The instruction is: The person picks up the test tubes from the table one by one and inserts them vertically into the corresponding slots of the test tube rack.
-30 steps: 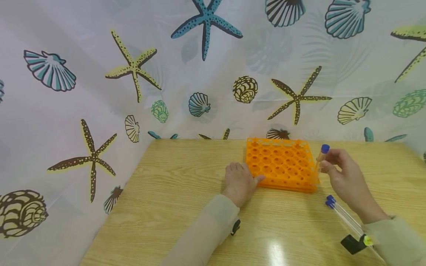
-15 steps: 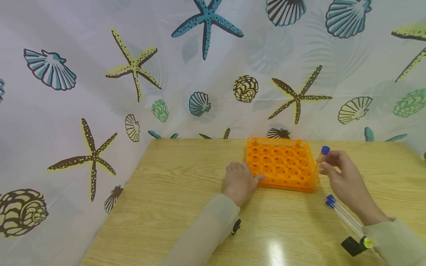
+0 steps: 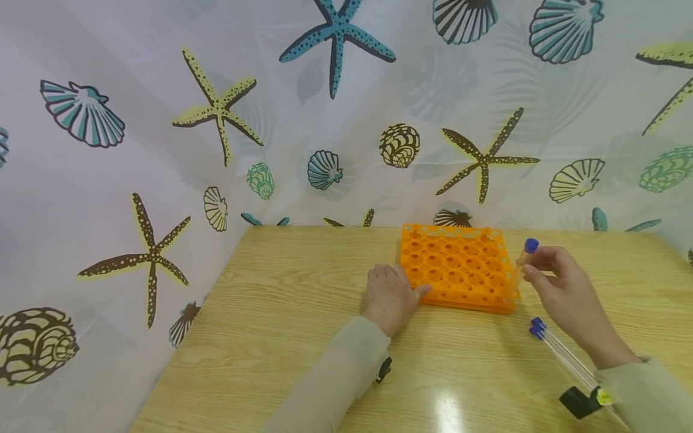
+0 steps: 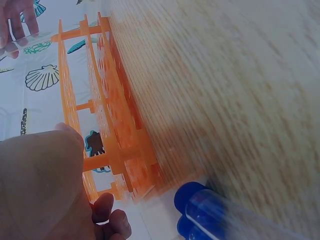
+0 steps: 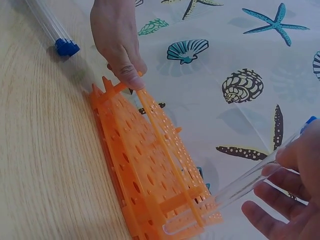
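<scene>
Cloth printed with starfish and seashells (image 3: 346, 129) rises along the left and behind the wood-grain table (image 3: 260, 294) in front of you. Your left sleeve (image 3: 335, 373) reaches up from the bottom edge, and your left hand (image 3: 391, 299) grips the near left corner of the orange test-tube rack (image 3: 460, 269), thumb over the top plate, fingers curled at its end. Close by, the left wrist view shows blue-capped tubes (image 4: 210, 207). The rack stands on the table right of the middle, toward the back, its round holes facing up. At its right end a clear test tube (image 5: 240, 185) tilts, blue cap uppermost, its lower end overlapping the rack; you cannot tell whether it sits in a hole. Your right hand (image 3: 568, 300) pinches this tube below the cap with thumb and fingers, the lower fingers loosely spread. Nearer you, two more capped test tubes (image 3: 552, 344) lie side by side, partly hidden by the black device (image 3: 580, 402) at your right wrist.
</scene>
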The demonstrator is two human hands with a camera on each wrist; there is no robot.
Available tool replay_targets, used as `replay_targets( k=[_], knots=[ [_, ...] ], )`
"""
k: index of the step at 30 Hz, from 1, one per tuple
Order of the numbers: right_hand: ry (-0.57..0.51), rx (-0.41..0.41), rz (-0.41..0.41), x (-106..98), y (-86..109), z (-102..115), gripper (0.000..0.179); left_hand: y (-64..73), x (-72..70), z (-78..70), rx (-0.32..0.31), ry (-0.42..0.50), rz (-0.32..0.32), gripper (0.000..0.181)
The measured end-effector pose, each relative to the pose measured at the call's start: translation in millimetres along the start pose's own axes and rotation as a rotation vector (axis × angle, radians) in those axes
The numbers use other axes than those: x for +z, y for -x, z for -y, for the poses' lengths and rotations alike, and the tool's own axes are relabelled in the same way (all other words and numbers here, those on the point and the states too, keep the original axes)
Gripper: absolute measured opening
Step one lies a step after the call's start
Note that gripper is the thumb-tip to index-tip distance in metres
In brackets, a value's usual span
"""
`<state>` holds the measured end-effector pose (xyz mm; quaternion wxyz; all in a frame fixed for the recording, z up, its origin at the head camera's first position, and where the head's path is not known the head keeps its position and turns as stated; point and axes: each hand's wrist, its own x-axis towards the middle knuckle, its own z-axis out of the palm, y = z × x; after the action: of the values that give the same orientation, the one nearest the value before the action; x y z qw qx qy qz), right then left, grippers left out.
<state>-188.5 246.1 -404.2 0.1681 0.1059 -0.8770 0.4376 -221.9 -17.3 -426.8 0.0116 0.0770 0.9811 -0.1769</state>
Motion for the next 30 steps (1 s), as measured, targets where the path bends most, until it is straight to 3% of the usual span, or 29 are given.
replay_targets(
  k=[22,30],
  knots=[
    [0.049,0.013,-0.015,-14.9,2.5,-3.4,0.023,0.2,0.7,-0.3,-0.008,0.013,-0.015,0.072],
    [0.117,0.048,0.026,-27.5,10.1,-3.7,0.025,0.9,0.4,0.4,-0.001,0.015,-0.020,0.072]
  ],
)
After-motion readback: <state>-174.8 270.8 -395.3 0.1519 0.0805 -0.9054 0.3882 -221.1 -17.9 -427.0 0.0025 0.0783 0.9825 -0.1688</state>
